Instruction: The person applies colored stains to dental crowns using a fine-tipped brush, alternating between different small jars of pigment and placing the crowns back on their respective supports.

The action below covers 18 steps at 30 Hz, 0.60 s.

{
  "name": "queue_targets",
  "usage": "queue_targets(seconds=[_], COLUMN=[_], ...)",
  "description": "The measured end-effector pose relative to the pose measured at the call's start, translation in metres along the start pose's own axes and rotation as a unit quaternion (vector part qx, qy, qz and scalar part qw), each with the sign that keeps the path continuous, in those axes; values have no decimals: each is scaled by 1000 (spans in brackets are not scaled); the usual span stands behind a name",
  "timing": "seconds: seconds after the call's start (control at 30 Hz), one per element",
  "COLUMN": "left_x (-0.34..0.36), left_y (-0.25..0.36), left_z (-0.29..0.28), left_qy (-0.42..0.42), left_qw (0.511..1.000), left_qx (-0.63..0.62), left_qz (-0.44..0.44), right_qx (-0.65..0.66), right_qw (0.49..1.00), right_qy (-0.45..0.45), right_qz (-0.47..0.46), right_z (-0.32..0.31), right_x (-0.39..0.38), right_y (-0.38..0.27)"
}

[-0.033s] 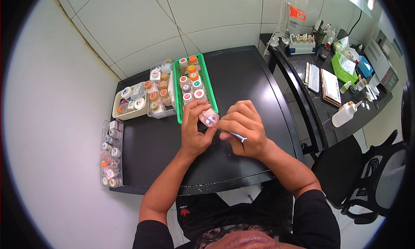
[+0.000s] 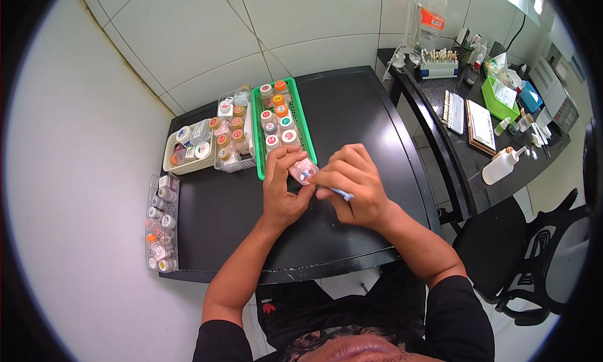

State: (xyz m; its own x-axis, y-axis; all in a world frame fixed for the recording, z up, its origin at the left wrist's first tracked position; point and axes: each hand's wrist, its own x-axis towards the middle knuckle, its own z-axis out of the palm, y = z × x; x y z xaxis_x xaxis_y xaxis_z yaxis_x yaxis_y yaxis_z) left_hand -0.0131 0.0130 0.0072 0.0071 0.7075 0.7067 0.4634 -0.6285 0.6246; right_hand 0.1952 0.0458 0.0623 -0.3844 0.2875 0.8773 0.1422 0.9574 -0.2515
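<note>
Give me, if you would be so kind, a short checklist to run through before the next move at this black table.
1. Left hand holding the pink container: ok, fingers and thumb are at its sides.
2. Right hand gripping the light-blue tool: ok.
3. Tool directed at the container's opening: ok, its front end shows there.
4. Tool touching the contents: cannot tell, too small to see.
5. A hand free for anything else: not ok, both are occupied.
6. Green basket of jars resting on the black table: ok, just beyond the left hand.
</note>
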Motion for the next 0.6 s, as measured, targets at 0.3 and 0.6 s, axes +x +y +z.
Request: queue_targets(seconds=[0.3, 0.6], left_x=[1, -1], left_y=[1, 0], left_z=[1, 3], left_qy=[10, 10], left_qw=[1000, 1000], left_qx=[6, 6], left_qz=[-2, -6], right_qx=[-47, -52], right_qw=[999, 999], right_qy=[27, 9], right_qz=[2, 10], right_z=[0, 0], right_x=[2, 0], right_y=[-1, -3])
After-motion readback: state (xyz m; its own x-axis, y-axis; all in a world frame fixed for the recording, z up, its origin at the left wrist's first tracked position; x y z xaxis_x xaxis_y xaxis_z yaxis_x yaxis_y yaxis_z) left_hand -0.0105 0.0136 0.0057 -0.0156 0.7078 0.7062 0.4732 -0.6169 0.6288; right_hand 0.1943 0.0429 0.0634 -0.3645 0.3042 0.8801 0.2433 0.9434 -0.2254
